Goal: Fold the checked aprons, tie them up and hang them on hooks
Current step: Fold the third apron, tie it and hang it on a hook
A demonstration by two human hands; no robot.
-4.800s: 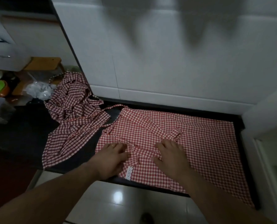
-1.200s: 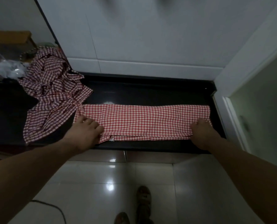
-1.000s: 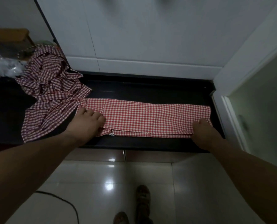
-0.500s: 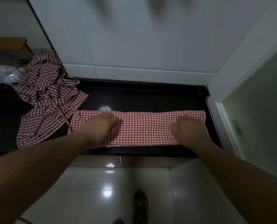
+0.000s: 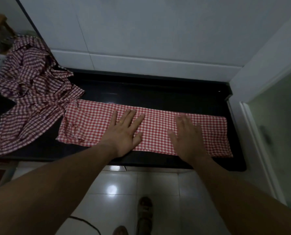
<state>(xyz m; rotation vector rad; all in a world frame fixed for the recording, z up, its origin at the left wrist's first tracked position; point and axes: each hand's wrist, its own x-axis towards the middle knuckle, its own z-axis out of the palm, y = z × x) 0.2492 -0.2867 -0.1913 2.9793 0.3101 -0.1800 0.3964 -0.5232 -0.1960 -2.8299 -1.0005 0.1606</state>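
The folded apron (image 5: pixel 158 126) lay as a long narrow strip on the black counter (image 5: pixel 158 92), its long axis running from nine o'clock to three o'clock, with the right end dipping slightly toward four. Its near long edge sat close to the counter's front lip at six o'clock, leaving only a thin dark band. At twelve o'clock a wider band of counter showed between the strip and the white tiled wall (image 5: pixel 141 31). The strip's right end stopped just short of the counter's edge at three o'clock, beside the door frame (image 5: pixel 253 129). Its rumpled left end met the heap of aprons (image 5: pixel 34 92), which spread off toward ten o'clock. The left hand (image 5: pixel 124 133), wearing a ring (image 5: pixel 120 122), lay palm-down near the strip's middle, its fingers straight and fanned toward one o'clock. The right hand (image 5: pixel 187 138) was flat too, with fingers toward twelve. It was blurred, so it probably rested on the cloth rather than above it.
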